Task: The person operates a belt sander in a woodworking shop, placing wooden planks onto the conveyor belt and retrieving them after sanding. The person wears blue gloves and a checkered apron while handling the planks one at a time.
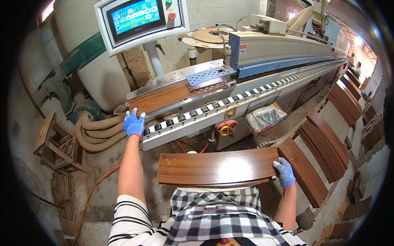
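Observation:
My left hand (134,123), in a blue-coated glove, lies with its fingers spread against the near end of a brown wood-grain board (160,98). That board rests flat on the metal infeed table of a long edge-banding machine (287,51), its far part under a perforated blue plate (209,76). A small stack of glossy brown boards (217,166) lies across in front of my body. My right hand (284,173), gloved the same way, grips the right end of this stack, thumb side on top; the fingertips underneath are hidden.
A roller rail (230,100) runs along the machine's near side. Above left is a control screen (135,18) with a red button (172,16). Several stacks of brown boards (322,143) stand at the right. Thick ribbed hoses (96,133), a wooden stool (55,139) and a wire basket (266,115) are nearby.

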Demonstrator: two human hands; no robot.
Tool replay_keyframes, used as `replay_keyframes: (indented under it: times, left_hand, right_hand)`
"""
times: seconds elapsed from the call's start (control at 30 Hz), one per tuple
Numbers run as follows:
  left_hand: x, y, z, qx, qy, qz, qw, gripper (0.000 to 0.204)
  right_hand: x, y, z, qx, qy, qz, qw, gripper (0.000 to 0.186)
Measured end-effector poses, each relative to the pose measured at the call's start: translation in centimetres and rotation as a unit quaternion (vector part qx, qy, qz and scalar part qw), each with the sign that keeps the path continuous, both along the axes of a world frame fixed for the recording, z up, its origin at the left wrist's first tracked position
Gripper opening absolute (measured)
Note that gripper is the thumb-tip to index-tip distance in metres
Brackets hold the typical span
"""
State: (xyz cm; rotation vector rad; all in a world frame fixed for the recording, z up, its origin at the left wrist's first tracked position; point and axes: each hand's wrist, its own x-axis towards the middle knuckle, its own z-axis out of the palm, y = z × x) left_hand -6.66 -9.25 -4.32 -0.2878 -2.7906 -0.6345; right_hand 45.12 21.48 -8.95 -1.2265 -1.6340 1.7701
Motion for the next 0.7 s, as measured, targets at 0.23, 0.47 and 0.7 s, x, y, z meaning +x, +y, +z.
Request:
replay_keyframes:
  times: [0.23,0.47,0.7]
  left_hand:
    - [-0.4,-0.5,-0.5,0.02,0.003,0.001,1.0,0.059]
    - [-1.2,-0.9,-1.0,0.046,-0.004,-0.011,0.999,0.058]
    - [-0.8,-0.5,0.1,-0.018,-0.007,-0.014,1.0,0.056]
  right_hand:
    - [-0.1,-0.2,0.2,-0.003,0.011,0.002,1.0,0.017]
    - [-0.1,-0.4,0.4,-0.002,0.021,-0.005,1.0,0.019]
    - [-0.1,-0.7,0.7,-0.029,0.06,-0.01,0.998,0.02]
